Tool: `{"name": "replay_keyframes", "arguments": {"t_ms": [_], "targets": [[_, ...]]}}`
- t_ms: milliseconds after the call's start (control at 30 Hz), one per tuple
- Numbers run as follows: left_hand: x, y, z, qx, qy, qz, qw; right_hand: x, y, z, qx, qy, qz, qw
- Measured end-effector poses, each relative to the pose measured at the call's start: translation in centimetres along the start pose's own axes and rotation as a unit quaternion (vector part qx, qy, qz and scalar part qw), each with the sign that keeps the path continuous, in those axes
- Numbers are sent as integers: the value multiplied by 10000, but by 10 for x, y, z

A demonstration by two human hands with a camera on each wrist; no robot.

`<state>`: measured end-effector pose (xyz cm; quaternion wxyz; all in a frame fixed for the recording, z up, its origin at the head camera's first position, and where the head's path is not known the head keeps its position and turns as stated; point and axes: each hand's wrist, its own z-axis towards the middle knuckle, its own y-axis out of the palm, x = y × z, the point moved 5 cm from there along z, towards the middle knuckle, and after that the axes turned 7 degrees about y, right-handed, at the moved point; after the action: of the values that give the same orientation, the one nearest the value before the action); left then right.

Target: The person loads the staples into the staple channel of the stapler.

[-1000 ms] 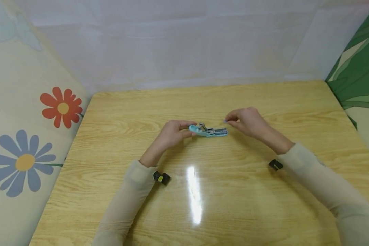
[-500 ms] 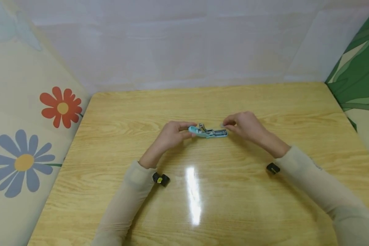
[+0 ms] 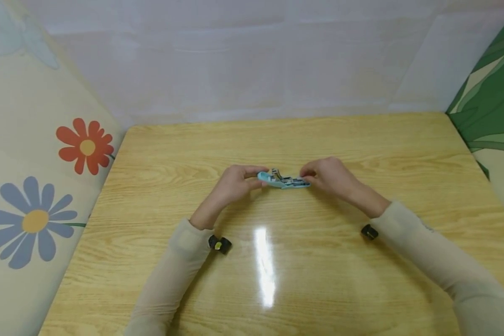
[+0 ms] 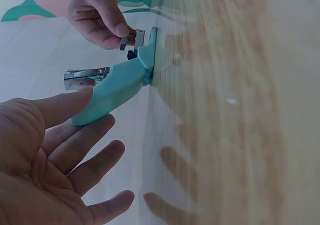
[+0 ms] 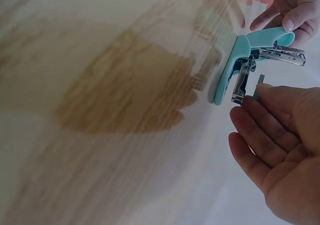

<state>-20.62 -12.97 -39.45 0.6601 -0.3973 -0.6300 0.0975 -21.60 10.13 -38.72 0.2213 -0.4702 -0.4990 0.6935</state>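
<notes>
My left hand (image 3: 234, 184) grips the handle end of a teal stapler (image 4: 117, 90) between thumb and fingers. The stapler is spread wide apart, and its metal magazine (image 5: 243, 80) shows bare. In the right wrist view, its base lies along the table; whether it fully touches is hard to tell. Between thumb and index finger, my right hand (image 3: 333, 176) pinches a short grey strip of staples (image 5: 261, 79). The strip sits right beside the magazine. From the head view the right fingertips cover it.
Both hands are over a glossy wood-grain table (image 3: 319, 270). Behind it hangs a white sheet (image 3: 252, 70). Flower-patterned panels (image 3: 17, 140) border the left and right sides. A small black device (image 3: 220, 244) is attached at each wrist.
My right hand has moved left and slightly nearer, bringing the staples from beyond the stapler's end to its magazine. The left hand and stapler have stayed almost still.
</notes>
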Motion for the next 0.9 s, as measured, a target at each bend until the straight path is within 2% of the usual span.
{"name": "replay_keyframes", "arguments": {"t_ms": [900], "targets": [[2,2,1,14,-16,32,10000,-4,5,2,-404,68,-351,9985]]}}
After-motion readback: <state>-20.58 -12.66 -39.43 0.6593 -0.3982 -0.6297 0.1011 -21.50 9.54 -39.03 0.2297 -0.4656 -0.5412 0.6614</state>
